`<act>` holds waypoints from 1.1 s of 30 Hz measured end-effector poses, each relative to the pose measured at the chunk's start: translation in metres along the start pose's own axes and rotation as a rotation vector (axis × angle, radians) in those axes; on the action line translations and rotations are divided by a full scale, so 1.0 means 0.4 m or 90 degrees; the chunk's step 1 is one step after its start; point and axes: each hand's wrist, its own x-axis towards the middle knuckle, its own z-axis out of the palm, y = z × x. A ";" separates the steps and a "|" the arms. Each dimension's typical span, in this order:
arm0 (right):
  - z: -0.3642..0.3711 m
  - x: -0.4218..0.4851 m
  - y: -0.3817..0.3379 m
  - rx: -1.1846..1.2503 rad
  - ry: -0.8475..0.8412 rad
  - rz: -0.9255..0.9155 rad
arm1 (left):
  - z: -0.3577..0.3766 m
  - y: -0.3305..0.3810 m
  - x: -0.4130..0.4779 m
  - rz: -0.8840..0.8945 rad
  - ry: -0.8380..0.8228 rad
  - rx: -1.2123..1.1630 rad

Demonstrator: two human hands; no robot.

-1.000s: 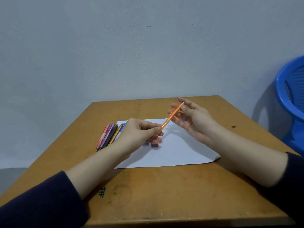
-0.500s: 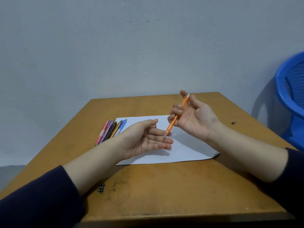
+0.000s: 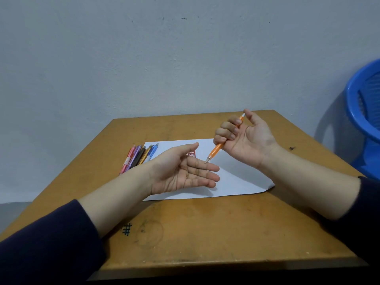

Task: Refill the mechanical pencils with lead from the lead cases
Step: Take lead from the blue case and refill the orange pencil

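Slim orange plastic mechanical pencil is gripped in the right hand, fingers curled round the upper barrel, thumb lifted by the white cap end. Long axis is a steep diagonal: cap up and away beside the thumb, metal tip down and toward the left hand. Left hand is palm up and holds nothing, its fingers straight and close together right under the tip; tip looks to be on or just above the uppermost finger, cannot tell if touching. Small red flat lead case lies on the white paper sheet just behind the left fingers, part hidden. Row of coloured mechanical pencils lies beyond the left wrist. Likely step: thumb clicks the cap to test feed against the open palm; the right hand does the work.
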 end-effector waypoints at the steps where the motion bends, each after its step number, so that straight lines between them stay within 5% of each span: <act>1: -0.001 0.001 -0.001 0.001 -0.001 -0.001 | 0.000 0.000 0.000 0.000 -0.001 0.004; 33: -0.004 0.000 0.006 0.003 -0.029 -0.012 | -0.002 0.000 -0.003 -0.008 -0.025 0.013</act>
